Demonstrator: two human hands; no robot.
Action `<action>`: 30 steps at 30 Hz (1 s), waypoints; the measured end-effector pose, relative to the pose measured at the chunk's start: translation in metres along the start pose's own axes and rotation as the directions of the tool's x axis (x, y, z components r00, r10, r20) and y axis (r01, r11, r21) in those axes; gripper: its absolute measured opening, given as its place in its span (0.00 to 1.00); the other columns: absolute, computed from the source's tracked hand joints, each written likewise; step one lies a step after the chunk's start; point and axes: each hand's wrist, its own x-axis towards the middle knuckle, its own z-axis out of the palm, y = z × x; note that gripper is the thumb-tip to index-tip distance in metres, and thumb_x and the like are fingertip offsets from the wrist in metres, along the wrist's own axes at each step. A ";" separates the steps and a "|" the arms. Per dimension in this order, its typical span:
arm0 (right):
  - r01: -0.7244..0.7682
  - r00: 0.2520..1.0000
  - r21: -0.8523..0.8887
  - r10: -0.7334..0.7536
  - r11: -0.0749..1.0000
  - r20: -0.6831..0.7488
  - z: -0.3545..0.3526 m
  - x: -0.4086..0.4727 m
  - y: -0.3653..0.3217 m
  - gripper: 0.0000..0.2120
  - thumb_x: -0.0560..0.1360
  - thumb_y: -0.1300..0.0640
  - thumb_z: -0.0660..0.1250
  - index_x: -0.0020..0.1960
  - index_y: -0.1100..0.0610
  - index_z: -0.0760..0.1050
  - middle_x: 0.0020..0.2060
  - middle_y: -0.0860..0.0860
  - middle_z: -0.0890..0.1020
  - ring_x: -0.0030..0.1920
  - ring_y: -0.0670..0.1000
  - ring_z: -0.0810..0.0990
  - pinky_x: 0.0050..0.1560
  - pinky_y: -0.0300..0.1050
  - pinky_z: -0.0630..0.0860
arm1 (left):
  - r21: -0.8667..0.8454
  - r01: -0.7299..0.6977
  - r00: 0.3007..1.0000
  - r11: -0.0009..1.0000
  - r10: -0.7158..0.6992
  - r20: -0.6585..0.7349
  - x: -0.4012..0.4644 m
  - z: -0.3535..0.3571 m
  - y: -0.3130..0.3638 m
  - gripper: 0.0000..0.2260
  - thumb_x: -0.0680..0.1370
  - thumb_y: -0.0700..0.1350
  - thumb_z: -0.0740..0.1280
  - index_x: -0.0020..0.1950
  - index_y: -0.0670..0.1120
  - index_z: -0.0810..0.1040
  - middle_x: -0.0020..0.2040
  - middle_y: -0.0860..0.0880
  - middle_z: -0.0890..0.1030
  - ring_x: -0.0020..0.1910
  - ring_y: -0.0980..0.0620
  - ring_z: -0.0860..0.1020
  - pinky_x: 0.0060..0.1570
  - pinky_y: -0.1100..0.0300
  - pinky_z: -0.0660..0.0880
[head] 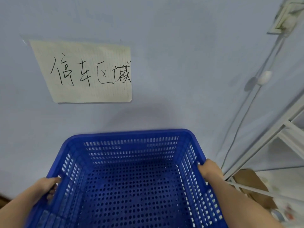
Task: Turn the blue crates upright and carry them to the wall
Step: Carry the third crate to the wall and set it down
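Observation:
A blue perforated plastic crate (131,181) is upright with its open side facing me, and it is empty. My left hand (47,186) grips its left rim, fingers curled over the edge. My right hand (209,169) grips the right rim the same way. The crate's far edge sits close to the pale blue wall (172,71) straight ahead. Whether the crate rests on anything below is hidden.
A handwritten paper sign (88,71) is taped to the wall above the crate. A white metal rack (283,132) stands at the right, with a white cable (246,109) hanging beside it. A brown cardboard box (256,186) lies under the rack.

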 end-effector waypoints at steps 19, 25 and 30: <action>-0.031 0.999 0.061 0.032 0.998 -0.005 0.014 -0.021 -0.012 0.19 0.73 0.45 0.58 0.57 0.56 0.72 0.47 0.53 0.81 0.43 0.54 0.81 0.47 0.49 0.79 | -0.020 -0.002 1.000 1.000 0.002 0.030 0.003 -0.028 -0.004 0.19 0.78 0.45 0.65 0.29 0.43 0.65 0.23 0.46 0.64 0.20 0.50 0.62 0.25 0.61 0.64; -0.018 1.000 0.041 0.018 0.999 0.002 0.024 -0.021 -0.019 0.20 0.74 0.47 0.59 0.60 0.58 0.72 0.51 0.55 0.80 0.47 0.55 0.80 0.43 0.45 0.73 | -0.025 -0.006 1.000 1.000 0.006 0.011 0.009 -0.029 -0.010 0.19 0.78 0.44 0.65 0.28 0.43 0.65 0.23 0.46 0.64 0.19 0.50 0.62 0.25 0.61 0.64; -0.015 1.000 0.035 0.014 0.999 0.027 0.020 -0.017 -0.019 0.19 0.74 0.47 0.60 0.58 0.58 0.72 0.48 0.55 0.80 0.44 0.55 0.81 0.42 0.46 0.76 | -0.036 0.001 1.000 0.999 0.000 0.014 0.008 -0.029 -0.008 0.19 0.78 0.45 0.65 0.28 0.43 0.64 0.22 0.46 0.64 0.21 0.50 0.61 0.27 0.60 0.60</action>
